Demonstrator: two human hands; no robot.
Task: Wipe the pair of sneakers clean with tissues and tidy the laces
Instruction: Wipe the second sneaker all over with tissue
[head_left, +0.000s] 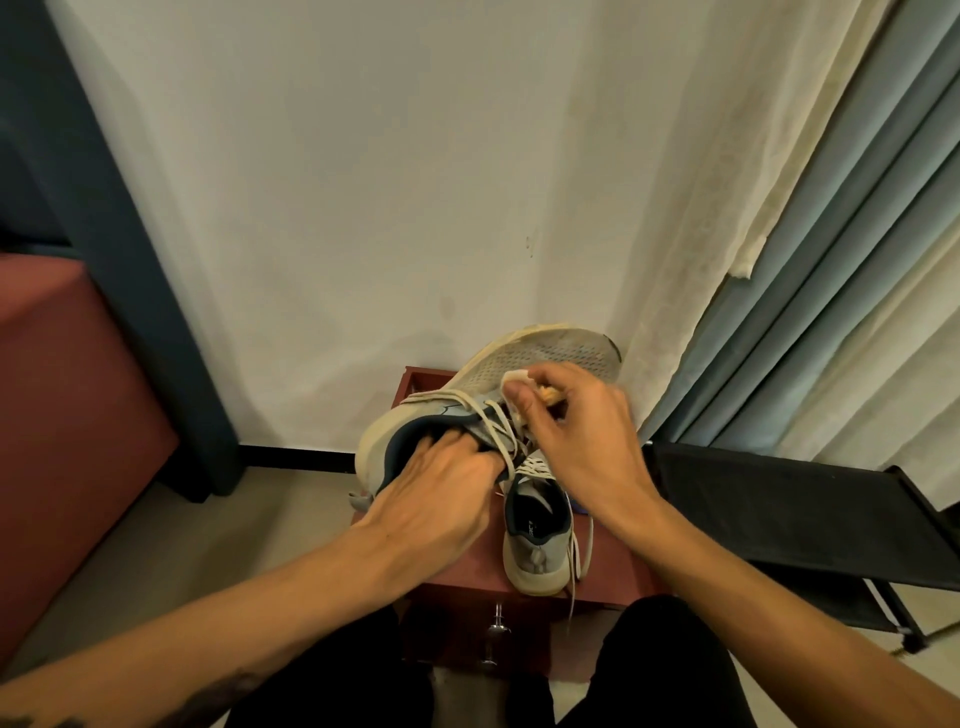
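Sneaker cleaning looks midway: left hand (441, 493) grips the first sneaker (550, 358) over the surface (467, 566), right hand (582, 431) pinches a tissue (511, 378) to it; second sneaker (535, 556) on the surface, laces (537, 464) loose.

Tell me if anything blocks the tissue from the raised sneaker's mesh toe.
Nothing visible does: the right hand holds the tissue directly against the raised sneaker; the left hand grips its collar, away from the toe.
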